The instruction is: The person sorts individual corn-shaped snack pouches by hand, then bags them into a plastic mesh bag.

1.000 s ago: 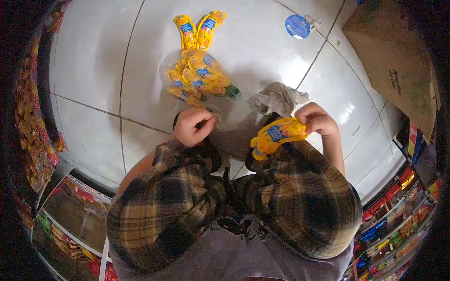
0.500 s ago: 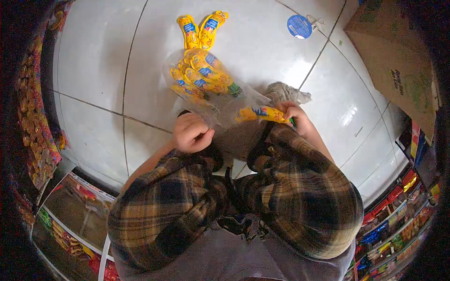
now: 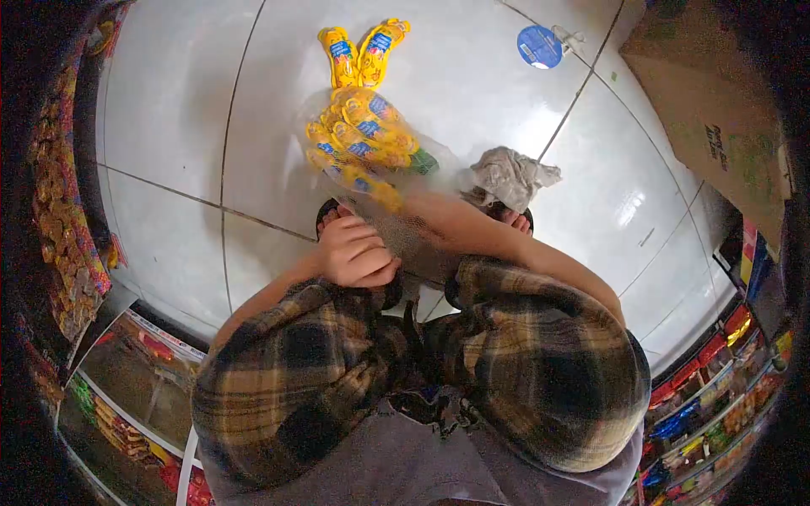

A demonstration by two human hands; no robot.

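My left hand (image 3: 359, 253) is closed in a fist at the near edge of a clear plastic bag (image 3: 443, 160), pinching its film. Inside the bag lie several yellow packets (image 3: 371, 126) with blue labels, some showing green ends. My right hand (image 3: 409, 207) is at the bag's mouth, its fingers blurred and hidden by film and packets. One yellow packet (image 3: 386, 196) lies right at the fingertips; whether they grip it does not show. Beyond the bag, two similar yellow packets (image 3: 341, 57) rest on the floor in a V.
A crumpled grey cloth or bag (image 3: 513, 173) lies right of the clear bag on the white tiled floor (image 3: 278, 126). Farther off are a round blue tag (image 3: 540, 46) and a cardboard box (image 3: 709, 110). Stocked shelves (image 3: 713, 405) stand at both sides.
My right hand has moved left from beside the bag to its mouth, carrying the yellow packet it held. My left hand has turned, knuckles up, and stays at the bag's edge.
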